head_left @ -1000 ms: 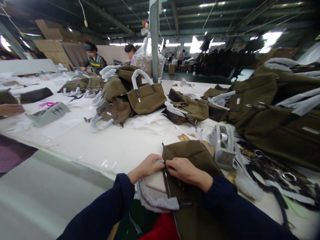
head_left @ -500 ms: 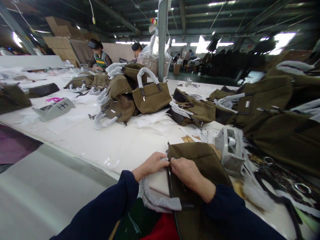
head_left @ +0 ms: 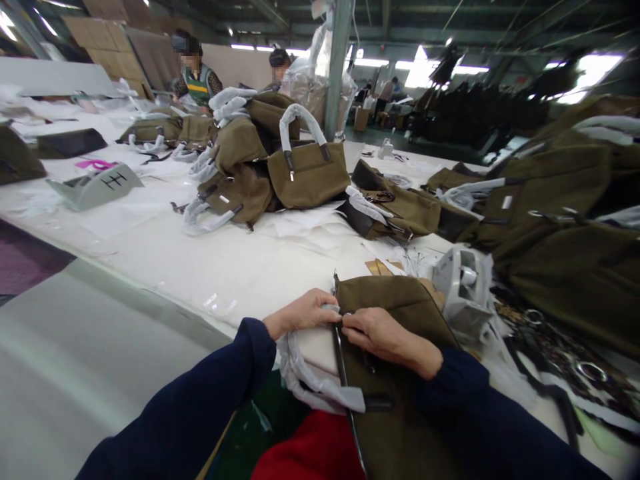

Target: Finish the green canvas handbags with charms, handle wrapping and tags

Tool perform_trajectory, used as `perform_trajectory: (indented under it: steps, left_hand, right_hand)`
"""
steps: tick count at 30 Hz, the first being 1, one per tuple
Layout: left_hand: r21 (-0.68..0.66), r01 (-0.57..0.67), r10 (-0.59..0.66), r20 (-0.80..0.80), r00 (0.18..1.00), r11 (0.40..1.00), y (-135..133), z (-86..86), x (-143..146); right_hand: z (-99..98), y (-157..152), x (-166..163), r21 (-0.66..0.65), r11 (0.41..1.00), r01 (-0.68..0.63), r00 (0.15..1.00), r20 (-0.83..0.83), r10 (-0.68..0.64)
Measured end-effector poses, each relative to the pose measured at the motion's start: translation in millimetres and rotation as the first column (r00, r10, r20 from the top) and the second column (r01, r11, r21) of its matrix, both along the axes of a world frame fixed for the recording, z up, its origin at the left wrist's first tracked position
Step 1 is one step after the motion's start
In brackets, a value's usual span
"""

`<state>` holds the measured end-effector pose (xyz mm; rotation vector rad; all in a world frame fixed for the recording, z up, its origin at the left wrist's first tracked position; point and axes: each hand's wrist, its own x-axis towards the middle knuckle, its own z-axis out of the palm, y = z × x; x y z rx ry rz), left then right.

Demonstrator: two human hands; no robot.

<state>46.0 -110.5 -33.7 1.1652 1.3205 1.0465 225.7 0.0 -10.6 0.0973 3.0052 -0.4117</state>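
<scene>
An olive canvas bag (head_left: pixel 395 300) lies flat at the near edge of the white table (head_left: pixel 210 267), right in front of me. My left hand (head_left: pixel 300 312) is closed on the white foam wrap (head_left: pixel 313 380) round the bag's handle, beside the bag's dark edge. My right hand (head_left: pixel 385 337) rests on the bag, its fingertips pinched at the same spot by a small metal ring. The two hands touch at the fingertips. What the pinch holds is too small to name.
A grey tape dispenser (head_left: pixel 463 293) stands just right of the bag. Piles of olive bags (head_left: pixel 300 173) fill the table's middle and the right side (head_left: pixel 560 233). Dark straps with metal rings (head_left: pixel 565 360) lie at right. Another grey dispenser (head_left: pixel 95 187) sits at left. Two people work at the far end.
My hands stay at the same spot on the bag's edge, fingers shifting slightly. The view has dipped and swung a little, so the table's things sit higher and further right.
</scene>
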Motion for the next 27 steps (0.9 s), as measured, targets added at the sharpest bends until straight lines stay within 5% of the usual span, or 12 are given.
perform_trajectory:
  steps: [13, 21, 27]
  left_hand:
    - [-0.011, 0.007, -0.008, -0.034, 0.999, 1.0, 1.1, 3.7, -1.9]
    - [0.002, -0.002, 0.002, 0.038, 0.999, 1.0, 8.5, -3.0, 1.6]
    - [0.025, -0.038, 0.036, 0.05, 0.998, 0.999, 9.5, -12.4, -1.8]
  right_hand:
    - [5.4, -4.9, -0.9, -0.055, 0.998, -0.039, 0.999, 0.033, 0.041]
    - [-5.4, -23.4, -2.9, 0.124, 0.92, 0.373, 0.928, -0.038, -0.371]
    - [-8.2, -19.4, -2.3, 0.071, 0.959, 0.273, 0.962, -0.035, -0.271]
